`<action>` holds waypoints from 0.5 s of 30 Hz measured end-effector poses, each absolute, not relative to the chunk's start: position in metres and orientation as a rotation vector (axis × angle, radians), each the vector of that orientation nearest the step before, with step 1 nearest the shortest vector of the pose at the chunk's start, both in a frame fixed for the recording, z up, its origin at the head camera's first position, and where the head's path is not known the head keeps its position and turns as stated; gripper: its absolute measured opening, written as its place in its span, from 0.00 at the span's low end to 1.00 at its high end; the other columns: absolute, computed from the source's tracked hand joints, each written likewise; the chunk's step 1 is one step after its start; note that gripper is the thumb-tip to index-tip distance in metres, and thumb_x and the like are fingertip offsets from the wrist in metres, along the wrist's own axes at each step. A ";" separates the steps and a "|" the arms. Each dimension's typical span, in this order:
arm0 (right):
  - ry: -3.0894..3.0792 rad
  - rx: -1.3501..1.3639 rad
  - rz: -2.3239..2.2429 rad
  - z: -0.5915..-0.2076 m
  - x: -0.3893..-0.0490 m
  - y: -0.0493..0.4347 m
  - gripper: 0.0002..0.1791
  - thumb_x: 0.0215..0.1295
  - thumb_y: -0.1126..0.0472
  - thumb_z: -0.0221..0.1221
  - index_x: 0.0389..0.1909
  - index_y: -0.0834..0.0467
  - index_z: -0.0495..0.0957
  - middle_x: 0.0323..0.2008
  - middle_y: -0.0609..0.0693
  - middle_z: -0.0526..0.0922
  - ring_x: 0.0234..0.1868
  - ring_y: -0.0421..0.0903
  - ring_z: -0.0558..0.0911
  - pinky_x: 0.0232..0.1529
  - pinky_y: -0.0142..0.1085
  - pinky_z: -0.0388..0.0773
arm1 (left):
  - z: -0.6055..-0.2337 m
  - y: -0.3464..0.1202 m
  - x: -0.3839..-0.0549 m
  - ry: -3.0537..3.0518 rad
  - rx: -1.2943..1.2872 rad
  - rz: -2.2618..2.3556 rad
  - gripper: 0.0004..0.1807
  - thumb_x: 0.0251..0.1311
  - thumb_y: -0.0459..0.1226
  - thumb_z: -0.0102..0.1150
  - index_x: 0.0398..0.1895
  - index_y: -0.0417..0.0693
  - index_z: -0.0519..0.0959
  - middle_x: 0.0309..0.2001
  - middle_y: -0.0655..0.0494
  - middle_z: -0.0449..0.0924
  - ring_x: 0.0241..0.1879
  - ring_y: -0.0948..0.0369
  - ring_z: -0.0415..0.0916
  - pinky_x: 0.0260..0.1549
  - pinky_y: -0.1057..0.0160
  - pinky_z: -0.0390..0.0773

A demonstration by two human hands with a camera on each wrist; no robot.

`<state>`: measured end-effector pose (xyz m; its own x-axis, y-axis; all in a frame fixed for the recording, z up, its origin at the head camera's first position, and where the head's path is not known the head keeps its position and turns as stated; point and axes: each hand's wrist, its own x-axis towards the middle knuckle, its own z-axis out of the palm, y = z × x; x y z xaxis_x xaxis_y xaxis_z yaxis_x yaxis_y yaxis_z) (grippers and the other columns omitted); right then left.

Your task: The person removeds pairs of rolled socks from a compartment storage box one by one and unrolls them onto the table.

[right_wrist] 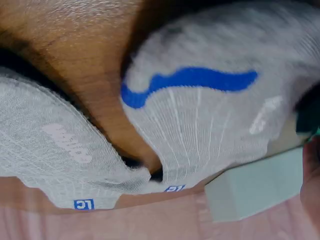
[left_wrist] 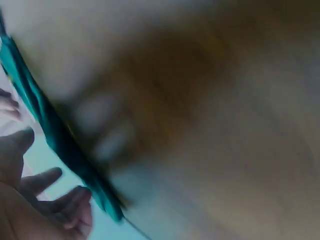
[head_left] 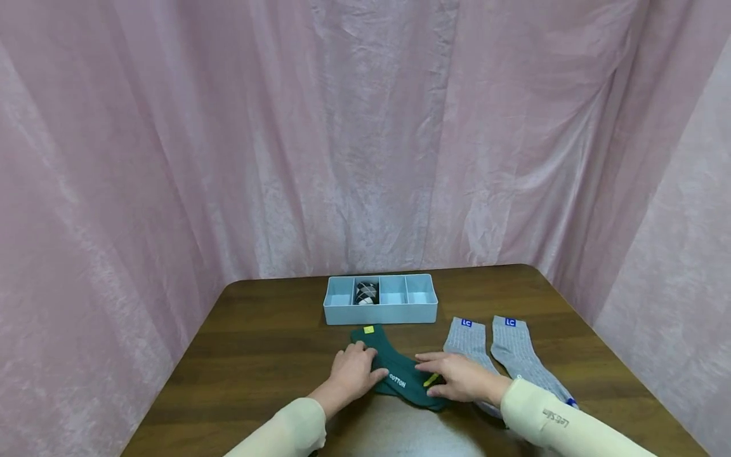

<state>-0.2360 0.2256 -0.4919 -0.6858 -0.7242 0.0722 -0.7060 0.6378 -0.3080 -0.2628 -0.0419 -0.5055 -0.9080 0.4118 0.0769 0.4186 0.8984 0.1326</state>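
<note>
A pair of dark green socks [head_left: 393, 357], with a yellow tag on the cuff and white "COTTON" lettering, lies stacked on the table in front of me. My left hand [head_left: 351, 371] is at the cuff end, its fingers loosely spread along the fabric. At the toe end is my right hand [head_left: 465, 379], thumb and fingers apart over the sock's edge. The left wrist view catches the green sock [left_wrist: 55, 131] edge-on beside the left hand's bent, separated fingers [left_wrist: 45, 181]. Only a sliver of the right hand [right_wrist: 311, 187] shows in the right wrist view.
Two grey ribbed socks [head_left: 518, 349] with blue "LC" labels lie to the right, one partly behind my right forearm. At the back stands a light blue four-part box [head_left: 380, 315], a rolled argyle sock [head_left: 366, 293] in its second compartment from left. Pink curtains [head_left: 377, 139] hang behind the table.
</note>
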 end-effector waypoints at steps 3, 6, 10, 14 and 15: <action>2.730 -1.268 -0.392 -0.497 -0.232 0.228 0.25 0.69 0.51 0.62 0.61 0.60 0.78 0.65 0.58 0.74 0.62 0.54 0.76 0.57 0.47 0.75 | -0.509 -0.028 -0.252 -3.063 -0.674 -0.147 0.37 0.58 0.64 0.59 0.54 0.43 0.82 0.49 0.44 0.78 0.50 0.47 0.74 0.47 0.45 0.76; 2.744 -1.279 -0.381 -0.500 -0.227 0.230 0.24 0.69 0.50 0.61 0.59 0.62 0.79 0.63 0.58 0.75 0.61 0.54 0.76 0.57 0.46 0.75 | -0.509 -0.019 -0.250 -3.076 -0.678 -0.079 0.39 0.56 0.66 0.60 0.56 0.43 0.81 0.53 0.43 0.77 0.53 0.48 0.73 0.49 0.45 0.74; 2.775 -1.218 -0.417 -0.499 -0.220 0.230 0.25 0.68 0.47 0.62 0.57 0.60 0.81 0.61 0.56 0.77 0.60 0.53 0.77 0.57 0.47 0.75 | -0.508 -0.018 -0.255 -3.100 -0.719 -0.111 0.38 0.55 0.64 0.63 0.59 0.45 0.79 0.57 0.45 0.76 0.56 0.48 0.71 0.53 0.44 0.72; 2.770 -1.198 -0.486 -0.499 -0.217 0.228 0.23 0.65 0.45 0.64 0.52 0.58 0.84 0.57 0.54 0.80 0.57 0.50 0.79 0.55 0.46 0.76 | -0.506 -0.020 -0.260 -3.151 -0.809 -0.194 0.37 0.57 0.61 0.64 0.63 0.47 0.77 0.64 0.47 0.72 0.63 0.48 0.68 0.58 0.42 0.69; 2.765 -1.204 -0.507 -0.498 -0.217 0.227 0.23 0.64 0.45 0.65 0.50 0.58 0.84 0.55 0.53 0.80 0.55 0.49 0.79 0.54 0.45 0.77 | -0.506 -0.021 -0.261 -3.161 -0.829 -0.211 0.37 0.58 0.61 0.64 0.64 0.48 0.76 0.66 0.48 0.71 0.64 0.48 0.67 0.58 0.42 0.68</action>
